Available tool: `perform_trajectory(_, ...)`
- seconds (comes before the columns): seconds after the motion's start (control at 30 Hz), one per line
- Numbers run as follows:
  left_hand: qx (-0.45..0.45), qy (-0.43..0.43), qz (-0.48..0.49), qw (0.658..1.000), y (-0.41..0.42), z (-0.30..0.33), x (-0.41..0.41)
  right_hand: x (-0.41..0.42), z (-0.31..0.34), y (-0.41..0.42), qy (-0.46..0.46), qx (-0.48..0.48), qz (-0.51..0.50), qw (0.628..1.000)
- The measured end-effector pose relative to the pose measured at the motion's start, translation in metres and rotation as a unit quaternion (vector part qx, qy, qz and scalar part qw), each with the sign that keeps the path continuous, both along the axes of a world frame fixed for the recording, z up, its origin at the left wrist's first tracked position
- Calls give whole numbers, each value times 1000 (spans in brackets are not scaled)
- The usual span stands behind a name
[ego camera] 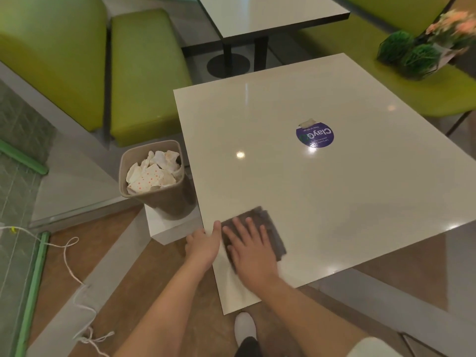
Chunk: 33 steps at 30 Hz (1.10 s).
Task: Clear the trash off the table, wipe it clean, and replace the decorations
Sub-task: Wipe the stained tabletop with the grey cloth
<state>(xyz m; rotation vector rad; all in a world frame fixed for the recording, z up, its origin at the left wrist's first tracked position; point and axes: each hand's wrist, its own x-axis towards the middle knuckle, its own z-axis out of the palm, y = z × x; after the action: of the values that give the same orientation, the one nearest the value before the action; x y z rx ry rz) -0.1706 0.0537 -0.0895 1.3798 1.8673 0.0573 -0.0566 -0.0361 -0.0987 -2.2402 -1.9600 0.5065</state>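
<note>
**Two hands at the near corner, one flat on the cloth**

One dark cloth [257, 233] lies on the white table [322, 189] near its closest left corner. The right hand [251, 249] rests flat on top of it, fingers straight and slightly spread, pinching nothing. Part of the cloth is hidden under the palm, and its edges are smeared with blur, so its fold and texture cannot be made out. The left hand [203, 244] holds the table's left edge just beside the cloth: the thumb lies on the top surface and the fingers curl down over the rim, their tips out of sight below.

Further up the tabletop sits a round purple sticker [315, 135] with upside-down white lettering; a scrap of tape or paper touches its far rim, too small to identify.

Left of the table, a tan bin [164, 202] stands on a low white block [170, 228]. It is filled to the rim with crumpled white paper trash [154, 171], some pieces dotted orange.

The decorations [422, 45], two green spiky balls and a blurred pot of pink flowers, sit on the green seat [412, 99] beyond the far right corner, well apart from the cloth and partly cut off by the frame edge. A second table [270, 14] stands behind. A white shoe [244, 325] shows below the table's near edge.
</note>
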Motion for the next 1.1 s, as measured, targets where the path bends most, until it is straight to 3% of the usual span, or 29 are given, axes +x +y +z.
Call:
perform_trajectory(0.17, -2, 5, 16, 1000, -17, 6, 1, 15, -3, -10, -10, 2, 82, 997)
perform_trajectory(0.4, -25, -23, 24, 999, -49, 6, -5, 125, 1, -42, -38, -25, -76, 996)
perform_trajectory(0.53, -30, -34, 18, 999, -63, 6, -10, 133, 4, -43, -30, -54, -128, 990)
perform_trajectory(0.87, -7, -89, 48, 995, -83, -2, -20, -33, -3, -83, -23, -1, 77, 997)
perform_trajectory(1.0, -10, -86, 57, 995, -91, -4, -17, 6, -7, -91, -43, 26, 134, 990)
perform_trajectory(1.1, -7, -79, 48, 996, -98, 1, -15, 59, -8, -93, -53, 15, 39, 998)
